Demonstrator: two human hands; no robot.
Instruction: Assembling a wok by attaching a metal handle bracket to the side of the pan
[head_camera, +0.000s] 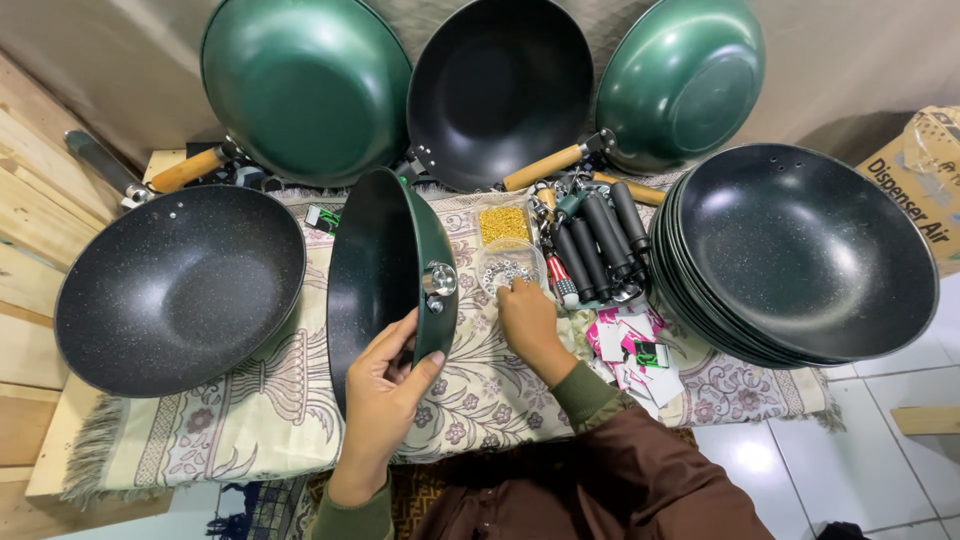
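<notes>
Left hand low in the frame, just left of centre, forearm rising from the bottom edge in an olive-green cuff. Palm turned toward the camera's right, fingers curled upward and inward, thumb pressed across from them in a clamping grip, wrist bent slightly back. Right hand near the middle of the frame, a little higher than the left, back of the hand facing up. Fingers stretched forward and down toward the upper centre, tips bunched together, nothing visibly pinched between them. Right forearm angling in from the lower right, olive cuff under a brown sleeve, elbow out of sight.
</notes>
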